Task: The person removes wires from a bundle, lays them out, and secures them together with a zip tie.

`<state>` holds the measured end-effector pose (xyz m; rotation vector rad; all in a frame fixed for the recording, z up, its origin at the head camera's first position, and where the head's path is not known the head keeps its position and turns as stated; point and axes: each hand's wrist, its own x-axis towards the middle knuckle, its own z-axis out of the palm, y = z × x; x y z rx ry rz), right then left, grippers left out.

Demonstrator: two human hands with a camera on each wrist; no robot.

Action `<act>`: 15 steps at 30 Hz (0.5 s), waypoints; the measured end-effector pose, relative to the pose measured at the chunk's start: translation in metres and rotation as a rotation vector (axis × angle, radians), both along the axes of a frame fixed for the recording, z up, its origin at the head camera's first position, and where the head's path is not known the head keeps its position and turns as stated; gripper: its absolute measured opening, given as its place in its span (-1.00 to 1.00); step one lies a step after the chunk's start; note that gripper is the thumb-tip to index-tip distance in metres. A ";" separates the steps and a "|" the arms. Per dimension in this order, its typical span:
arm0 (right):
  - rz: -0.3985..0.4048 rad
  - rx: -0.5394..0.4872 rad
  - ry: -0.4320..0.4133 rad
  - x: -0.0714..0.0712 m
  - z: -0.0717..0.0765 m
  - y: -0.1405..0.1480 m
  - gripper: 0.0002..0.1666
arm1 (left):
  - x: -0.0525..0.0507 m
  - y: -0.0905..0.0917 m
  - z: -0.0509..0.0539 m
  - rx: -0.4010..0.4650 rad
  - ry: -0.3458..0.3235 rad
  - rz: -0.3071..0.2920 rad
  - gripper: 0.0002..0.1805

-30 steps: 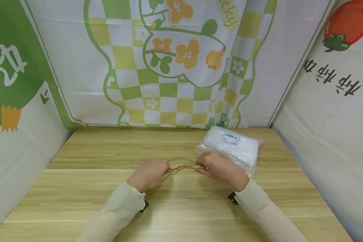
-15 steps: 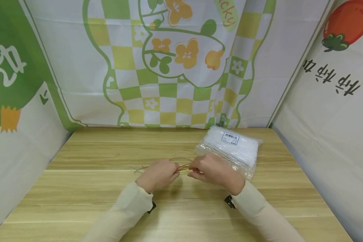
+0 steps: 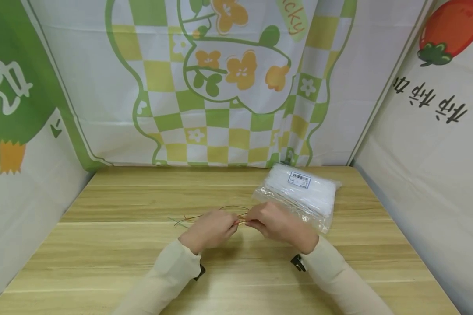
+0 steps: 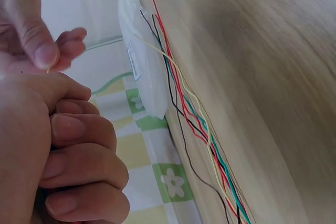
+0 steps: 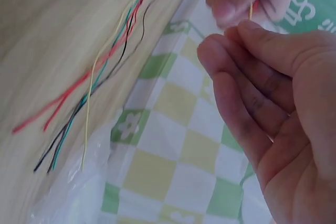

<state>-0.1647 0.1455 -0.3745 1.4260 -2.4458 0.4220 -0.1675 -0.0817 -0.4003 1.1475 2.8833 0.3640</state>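
Thin coloured wires point(image 3: 241, 218) run between my two hands low over the table. My left hand point(image 3: 213, 227) grips them with curled fingers; a bit of red shows at it in the right wrist view. Close by on the right, my right hand point(image 3: 280, 225) pinches with thumb and forefinger, a short yellow-orange wire point(image 5: 251, 11) showing between the fingertips. In the left wrist view a loose bundle of red, black, green and pale yellow wires point(image 4: 202, 124) lies along the tabletop. Loose wire ends point(image 3: 180, 221) stick out left of my left hand. What lies inside both palms is hidden.
Behind my right hand lies a clear plastic bag point(image 3: 299, 188) of white strips with a barcode label. The wooden table point(image 3: 114, 258) ends at a patterned cloth point(image 3: 220, 118) at the back; more cloth hangs at both sides.
My left hand has moved right and my right hand slightly left, so the gap between them has narrowed. More wire ends show left of my left hand. The bag stays put.
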 end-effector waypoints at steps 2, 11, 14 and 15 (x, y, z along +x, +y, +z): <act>-0.011 -0.017 -0.023 -0.002 0.000 0.005 -0.93 | 0.001 -0.003 0.000 0.000 -0.025 0.011 -0.69; -0.008 -0.041 0.005 -0.006 -0.004 0.003 -0.95 | 0.000 -0.005 -0.003 0.020 -0.013 -0.029 -0.70; -0.014 -0.039 0.010 -0.004 -0.003 0.001 -0.96 | 0.000 -0.005 -0.003 0.020 -0.017 -0.033 -0.70; -0.019 -0.035 0.008 -0.004 -0.003 0.001 -0.96 | 0.000 -0.006 -0.003 0.016 -0.021 -0.031 -0.71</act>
